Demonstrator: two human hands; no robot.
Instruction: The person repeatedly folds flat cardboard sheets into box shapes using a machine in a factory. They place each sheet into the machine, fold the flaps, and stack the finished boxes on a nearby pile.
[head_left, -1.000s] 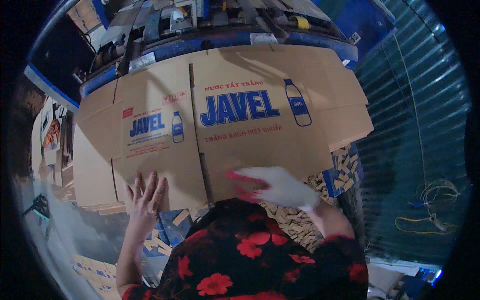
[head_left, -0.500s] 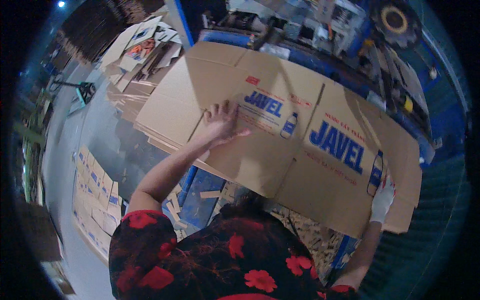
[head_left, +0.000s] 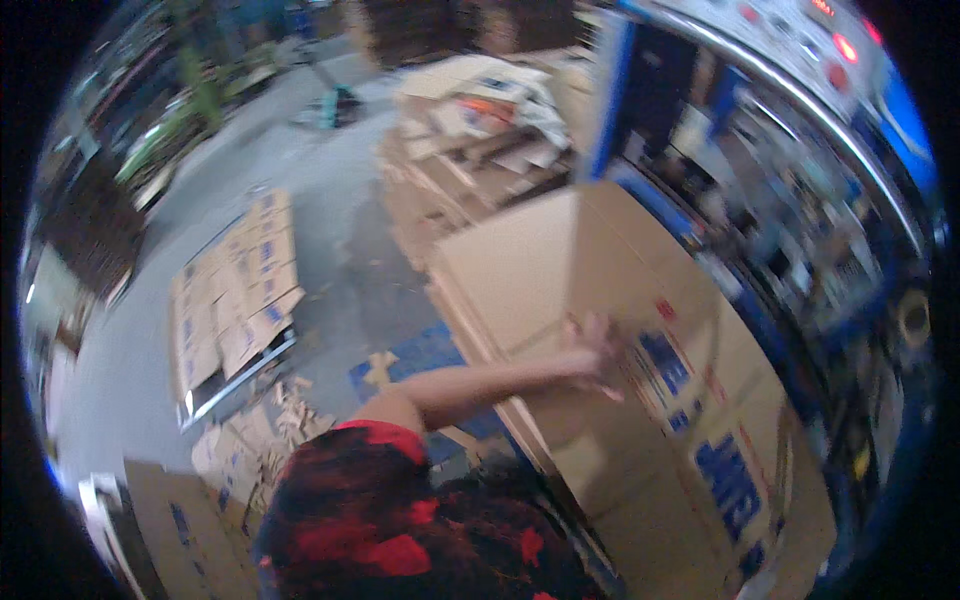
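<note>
A stack of flat brown cardboard box blanks (head_left: 640, 500) lies in front of me, with blue and red print on its top sheet. My bare left hand (head_left: 590, 355) rests on that top sheet, left of the print, with fingers and thumb apart though blurred by motion. At the lower right, a pale patch that looks like my gloved right hand (head_left: 764, 582) shows by the sheet's near end. Its fingers cannot be made out there.
Beyond the stack on the right stands a blue machine (head_left: 690, 215) with a control panel (head_left: 800, 40). A pile of cardboard scrap (head_left: 480, 140) sits at the far end. More printed sheets (head_left: 240, 290) lie at left on the floor, near cardboard offcuts (head_left: 240, 450).
My view has swung to the left, so the stack and machine now appear farther right and more floor shows. My left hand stays on the top sheet near the print.
</note>
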